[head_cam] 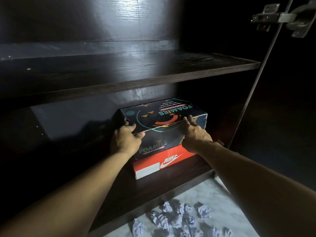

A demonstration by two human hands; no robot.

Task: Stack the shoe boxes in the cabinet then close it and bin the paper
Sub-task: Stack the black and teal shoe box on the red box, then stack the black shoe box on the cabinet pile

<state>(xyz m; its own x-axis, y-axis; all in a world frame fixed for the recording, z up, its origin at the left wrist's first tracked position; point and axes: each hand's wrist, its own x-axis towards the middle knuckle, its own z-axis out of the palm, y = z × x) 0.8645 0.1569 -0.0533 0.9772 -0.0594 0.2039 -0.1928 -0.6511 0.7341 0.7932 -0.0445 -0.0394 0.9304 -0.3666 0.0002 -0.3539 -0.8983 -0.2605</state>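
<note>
A dark Foamies shoe box (159,117) sits on top of a red Nike shoe box (164,164) on the bottom shelf of a dark wooden cabinet (130,72). My left hand (125,140) grips the near left corner of the Foamies box. My right hand (195,132) holds its near right edge, fingers over the lid. Several crumpled balls of white paper (177,219) lie on the pale floor in front of the cabinet.
The open cabinet door (280,106) stands at the right, hung on a metal hinge (280,19). A shelf (188,69) runs above the boxes. The bottom shelf's left part lies in deep shadow.
</note>
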